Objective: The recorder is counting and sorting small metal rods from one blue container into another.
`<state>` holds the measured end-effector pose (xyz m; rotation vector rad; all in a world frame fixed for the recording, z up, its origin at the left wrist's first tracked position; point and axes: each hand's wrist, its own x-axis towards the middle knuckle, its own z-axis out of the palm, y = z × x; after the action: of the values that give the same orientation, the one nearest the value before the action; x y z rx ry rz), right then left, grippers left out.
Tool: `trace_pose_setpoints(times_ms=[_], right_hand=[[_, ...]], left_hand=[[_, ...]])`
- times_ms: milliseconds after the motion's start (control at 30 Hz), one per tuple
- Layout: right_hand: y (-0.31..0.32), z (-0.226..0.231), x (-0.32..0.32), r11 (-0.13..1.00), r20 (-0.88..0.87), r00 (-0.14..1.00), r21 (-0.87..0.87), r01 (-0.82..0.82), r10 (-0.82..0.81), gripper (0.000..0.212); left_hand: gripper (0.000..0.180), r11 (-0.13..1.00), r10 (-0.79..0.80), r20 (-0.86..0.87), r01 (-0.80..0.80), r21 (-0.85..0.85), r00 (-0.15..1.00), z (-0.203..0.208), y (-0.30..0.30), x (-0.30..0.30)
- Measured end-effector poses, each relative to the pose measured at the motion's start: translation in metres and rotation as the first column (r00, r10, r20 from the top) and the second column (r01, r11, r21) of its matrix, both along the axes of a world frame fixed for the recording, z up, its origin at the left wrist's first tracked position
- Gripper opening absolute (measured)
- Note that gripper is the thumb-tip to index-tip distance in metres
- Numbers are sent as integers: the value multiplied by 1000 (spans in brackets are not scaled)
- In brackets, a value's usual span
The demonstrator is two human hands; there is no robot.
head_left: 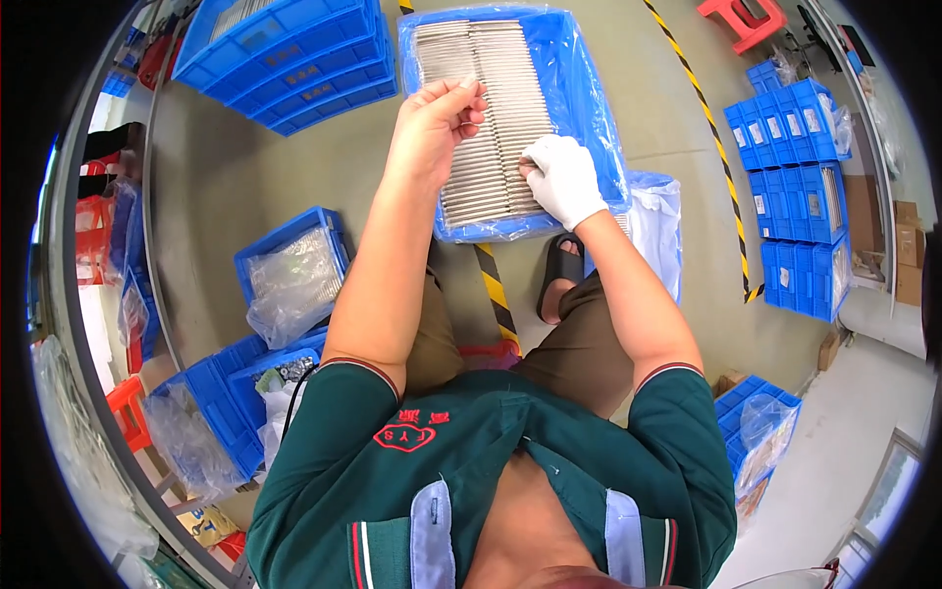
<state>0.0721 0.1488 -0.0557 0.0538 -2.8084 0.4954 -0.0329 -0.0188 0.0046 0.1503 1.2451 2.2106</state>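
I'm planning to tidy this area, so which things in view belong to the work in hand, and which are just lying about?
In the work:
left hand, bare
white-gloved right hand
slender silvery rods, below the hands
plastic-lined blue crate holding them

Apparently just lying about:
stacked blue crates, upper left
red stool, upper right
blue bins, far right

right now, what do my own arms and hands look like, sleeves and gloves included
Your left hand is ungloved. Your right hand wears a white glove reaching to about the wrist. Both forearms are bare below short, dark green sleeves edged in red and white.
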Motion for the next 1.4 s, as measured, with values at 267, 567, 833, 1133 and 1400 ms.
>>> trace_pose_setpoints(times_ms=[267, 567, 833, 1133, 1400], right_hand=[[3, 4, -21, 997, -249, 967, 51, 60, -45, 36], [-22, -9, -19, 965, 27, 992, 235, 113, -122, 55], [-22, -11, -18, 956, 60, 985, 258, 139, -159, 57], [54, 75, 36, 907, -476, 797, -5, 420, -372, 44], [181, -112, 241, 294, 476, 359, -207, 933, -803, 27]], left_hand=[[15, 1000, -6, -1, 6, -5, 1000, -1, 2, 3], [16, 999, -19, 6, 19, -26, 1000, -2, -7, 0], [16, 1000, -24, 22, 25, -7, 999, -5, -3, 1], [14, 999, -47, 32, 48, -23, 998, -4, -1, 3], [15, 989, -119, 21, 120, -88, 993, -6, 21, 22]])
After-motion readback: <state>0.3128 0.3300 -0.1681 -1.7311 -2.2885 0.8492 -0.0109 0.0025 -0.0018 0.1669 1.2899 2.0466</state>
